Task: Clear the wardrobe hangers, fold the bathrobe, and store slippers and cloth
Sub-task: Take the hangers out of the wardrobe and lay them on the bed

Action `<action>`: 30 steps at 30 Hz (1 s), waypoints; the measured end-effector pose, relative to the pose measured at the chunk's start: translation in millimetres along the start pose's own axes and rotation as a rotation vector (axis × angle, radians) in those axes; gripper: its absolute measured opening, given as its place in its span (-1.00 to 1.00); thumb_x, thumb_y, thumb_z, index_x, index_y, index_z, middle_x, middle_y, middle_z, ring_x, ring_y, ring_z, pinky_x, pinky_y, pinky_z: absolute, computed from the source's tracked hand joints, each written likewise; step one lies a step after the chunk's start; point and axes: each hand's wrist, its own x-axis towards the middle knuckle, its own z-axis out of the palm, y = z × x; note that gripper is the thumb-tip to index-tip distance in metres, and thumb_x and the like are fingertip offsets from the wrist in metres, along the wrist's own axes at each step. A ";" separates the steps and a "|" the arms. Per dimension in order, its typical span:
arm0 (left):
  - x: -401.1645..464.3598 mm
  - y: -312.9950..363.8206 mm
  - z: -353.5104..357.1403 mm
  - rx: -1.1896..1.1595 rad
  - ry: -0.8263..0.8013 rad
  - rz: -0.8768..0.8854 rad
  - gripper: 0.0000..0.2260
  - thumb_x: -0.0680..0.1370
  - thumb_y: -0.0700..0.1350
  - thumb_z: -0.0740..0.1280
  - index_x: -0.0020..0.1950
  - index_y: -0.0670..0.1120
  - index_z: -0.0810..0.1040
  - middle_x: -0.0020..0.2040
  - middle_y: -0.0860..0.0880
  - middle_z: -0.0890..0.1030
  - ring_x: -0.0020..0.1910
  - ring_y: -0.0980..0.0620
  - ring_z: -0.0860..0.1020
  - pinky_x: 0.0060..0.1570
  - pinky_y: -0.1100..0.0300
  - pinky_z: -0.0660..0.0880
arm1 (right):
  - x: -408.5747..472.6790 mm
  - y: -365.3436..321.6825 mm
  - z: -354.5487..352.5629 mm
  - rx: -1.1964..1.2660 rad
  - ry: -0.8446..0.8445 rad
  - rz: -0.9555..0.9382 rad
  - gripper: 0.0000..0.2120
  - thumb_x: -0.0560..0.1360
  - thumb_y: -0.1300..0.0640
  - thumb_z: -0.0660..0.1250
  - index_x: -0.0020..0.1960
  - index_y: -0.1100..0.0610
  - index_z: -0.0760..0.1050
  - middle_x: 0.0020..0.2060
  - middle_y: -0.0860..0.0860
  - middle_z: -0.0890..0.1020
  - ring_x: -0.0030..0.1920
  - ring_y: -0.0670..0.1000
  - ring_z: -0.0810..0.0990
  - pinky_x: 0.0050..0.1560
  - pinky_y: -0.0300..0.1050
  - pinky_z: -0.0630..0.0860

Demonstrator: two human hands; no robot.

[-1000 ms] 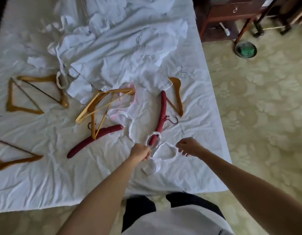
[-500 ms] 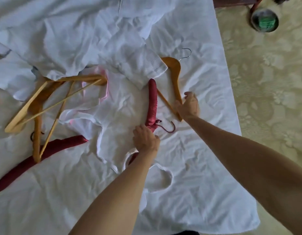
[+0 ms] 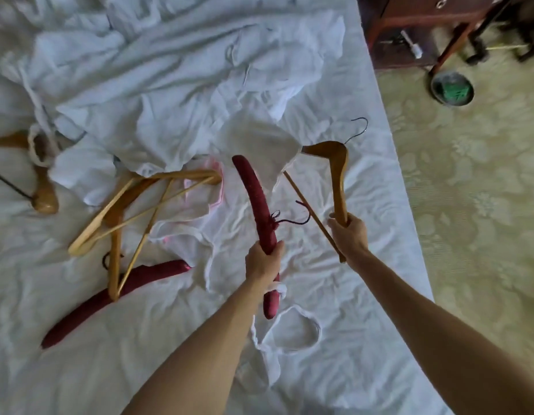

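Hangers now in both hands. Dark red padded satin hanger [image 3: 255, 202], gripped below its middle by left hand [image 3: 264, 260], fingers wrapped round the padding, lower tip trailing a white cloth loop [image 3: 292, 330] at bed edge. Honey-brown wooden hanger with wire hook [image 3: 337, 175], gripped at one shoulder end by right hand [image 3: 348, 235], fingers curled round the wood; its crossbar slanting down past the wrist, its far shoulder tucked under the rumpled white bathrobe [image 3: 176, 94].

Half a second earlier: both hands pressed low on the sheet, red hanger lying flat, wooden one flat too with right hand resting on its end. A full second earlier: fingers busy at the white loops near the bed edge, neither hanger touched. Now both appear raised off the white bedsheet [image 3: 364, 289], though how far off cannot be told.

Judged meaning: gathering of hangers begun, two collected. Remaining on the bed: second dark red padded hanger [image 3: 110, 298] under pale crossed wooden hangers [image 3: 134, 211], another wooden one [image 3: 42, 190] at far left. Bathrobe unfolded in a heap. Pink-trimmed white cloth [image 3: 206, 187] lying loose between the hanger groups. Slippers not made out.
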 end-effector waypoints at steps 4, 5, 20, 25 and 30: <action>-35.3 28.1 -28.3 -0.061 -0.057 -0.013 -0.75 0.53 0.08 0.43 -0.07 -0.12 0.63 -0.26 -0.01 0.64 -0.34 0.06 0.60 -0.48 0.41 0.38 | -73.5 -23.0 -24.9 0.162 -0.089 0.002 -0.71 0.55 0.03 0.36 -0.29 0.12 0.43 -0.49 0.02 0.41 -0.50 -0.02 0.33 -0.51 -0.14 0.30; -43.6 33.1 -33.3 -0.088 -0.068 -0.017 -0.75 0.52 0.07 0.44 -0.09 -0.11 0.64 -0.26 -0.01 0.66 -0.32 0.04 0.62 -0.42 0.36 0.43 | -90.7 -24.5 -28.8 0.168 -0.100 -0.003 -0.69 0.55 -0.01 0.37 -0.28 0.13 0.45 -0.50 0.01 0.42 -0.51 -0.03 0.34 -0.49 -0.13 0.31; -127.0 72.9 -25.4 -0.254 0.026 0.365 -0.78 0.60 0.04 0.37 0.09 -0.10 0.59 -0.34 0.07 0.54 -0.48 0.21 0.46 -0.45 0.36 0.38 | -189.6 -9.9 -55.6 0.145 -0.079 -0.292 -0.53 0.60 -0.17 0.28 -0.27 0.18 0.50 -0.48 0.01 0.47 -0.43 -0.03 0.44 -0.40 -0.11 0.39; -146.7 92.1 -18.0 -0.282 0.077 0.368 -0.78 0.60 0.07 0.37 0.07 -0.07 0.61 -0.20 -0.05 0.66 -0.33 0.12 0.56 -0.40 0.35 0.46 | -187.7 -30.1 -82.3 0.118 -0.146 -0.333 -0.51 0.62 -0.12 0.27 -0.23 0.29 0.47 -0.49 -0.03 0.45 -0.46 -0.08 0.41 -0.43 -0.19 0.37; -168.5 88.0 -21.7 -0.423 0.169 0.231 -0.81 0.56 0.08 0.40 -0.03 -0.04 0.63 -0.23 0.00 0.70 -0.29 0.11 0.64 -0.16 0.25 0.58 | -193.2 -45.1 -107.3 0.131 -0.271 -0.384 -0.50 0.63 -0.08 0.26 -0.20 0.37 0.45 -0.50 0.00 0.43 -0.47 -0.07 0.40 -0.45 -0.19 0.37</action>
